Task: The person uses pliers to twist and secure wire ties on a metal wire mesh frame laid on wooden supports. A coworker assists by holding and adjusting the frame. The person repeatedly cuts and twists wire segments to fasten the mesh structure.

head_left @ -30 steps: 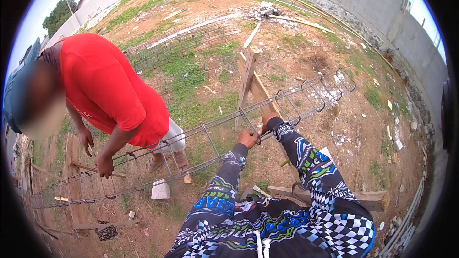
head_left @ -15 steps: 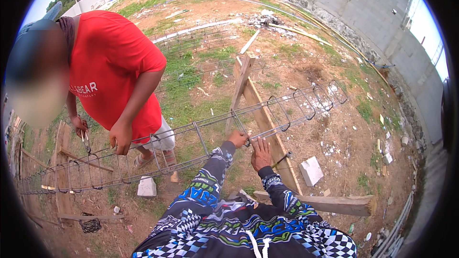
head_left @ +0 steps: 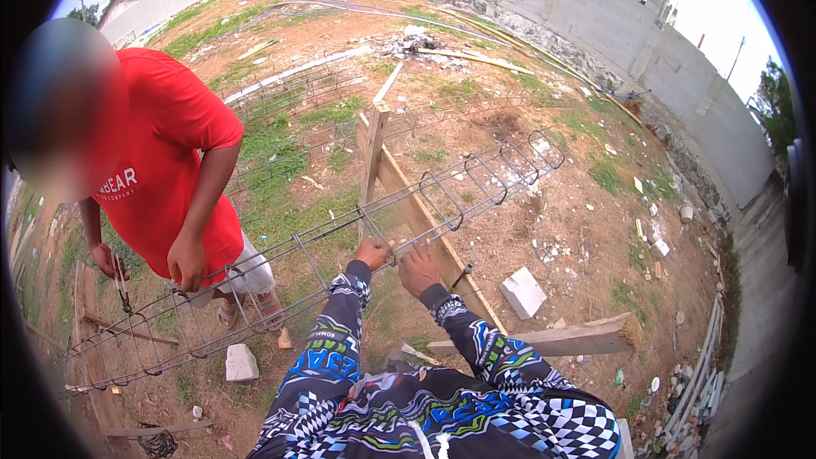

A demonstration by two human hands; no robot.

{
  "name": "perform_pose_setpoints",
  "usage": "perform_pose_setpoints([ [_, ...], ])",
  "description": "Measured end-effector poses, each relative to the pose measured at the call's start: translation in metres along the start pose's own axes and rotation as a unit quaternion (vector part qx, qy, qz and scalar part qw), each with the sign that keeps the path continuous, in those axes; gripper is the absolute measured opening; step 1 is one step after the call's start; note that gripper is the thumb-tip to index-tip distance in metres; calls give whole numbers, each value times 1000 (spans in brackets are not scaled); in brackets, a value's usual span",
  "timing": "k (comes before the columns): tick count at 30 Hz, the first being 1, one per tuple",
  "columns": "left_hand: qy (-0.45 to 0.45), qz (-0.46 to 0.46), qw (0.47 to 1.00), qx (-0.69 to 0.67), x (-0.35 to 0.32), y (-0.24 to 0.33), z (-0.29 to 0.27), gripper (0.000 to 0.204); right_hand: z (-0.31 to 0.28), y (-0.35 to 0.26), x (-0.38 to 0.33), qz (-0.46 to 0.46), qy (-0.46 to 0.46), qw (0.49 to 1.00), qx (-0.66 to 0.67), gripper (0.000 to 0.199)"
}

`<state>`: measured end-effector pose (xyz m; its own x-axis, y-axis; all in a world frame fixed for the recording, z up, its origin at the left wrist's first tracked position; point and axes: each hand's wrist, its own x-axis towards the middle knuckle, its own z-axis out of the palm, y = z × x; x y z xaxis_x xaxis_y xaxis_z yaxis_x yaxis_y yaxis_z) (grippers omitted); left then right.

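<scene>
A long rebar cage (head_left: 321, 291) of thin steel bars with square stirrups runs from lower left to upper right in front of me. My left hand (head_left: 374, 252) is closed on its near bar, beside a stirrup. Just right of it, my right hand (head_left: 419, 269) has its fingers bent over the same bar, and the fingertips of both hands are close together. Whether a tie wire is between them is too small to tell. Under the cage by my hands stands a wooden support, with an upright post (head_left: 372, 157) and a slanting plank (head_left: 414, 204).
A co-worker in a red shirt (head_left: 170, 132) leans over the cage at left, holding pliers (head_left: 125, 293). Pale blocks (head_left: 523, 292) (head_left: 241, 363) lie on the ground. A dark metal rod (head_left: 463, 275) sits by the plank. A timber (head_left: 552, 340) lies near me; a block wall (head_left: 586, 25) stands behind.
My view has swung, so the scene sits further left and slightly lower. My right hand's fingers, flatter before, are now more bent at the bar. My left hand stays on the bar.
</scene>
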<state>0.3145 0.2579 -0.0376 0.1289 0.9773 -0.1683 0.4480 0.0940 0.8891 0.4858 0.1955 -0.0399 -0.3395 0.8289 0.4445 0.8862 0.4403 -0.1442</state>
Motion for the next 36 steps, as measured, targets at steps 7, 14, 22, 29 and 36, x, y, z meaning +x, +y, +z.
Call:
perform_pose_setpoints([
  [7, -8, -21, 1000, -18, 8, -7, -3, 49, -41, -20, -9, 143, -64, 978, 137, 19],
  [14, -11, -18, 1000, -23, 12, -23, -14, 47, -37, -51, -20, 152, 34, 956, 248, 14],
  [22, 25, 3, 999, 20, -26, 23, -13, 57, -55, -63, -30, 203, -53, 961, 179, 20],
  [29, 71, 6, 997, 42, -25, 20, -8, 54, -64, -40, 19, 134, -57, 974, 171, 25],
  [36, 86, 8, 996, 38, -20, 20, -4, 54, -25, -6, 46, 295, 57, 922, 243, 32],
])
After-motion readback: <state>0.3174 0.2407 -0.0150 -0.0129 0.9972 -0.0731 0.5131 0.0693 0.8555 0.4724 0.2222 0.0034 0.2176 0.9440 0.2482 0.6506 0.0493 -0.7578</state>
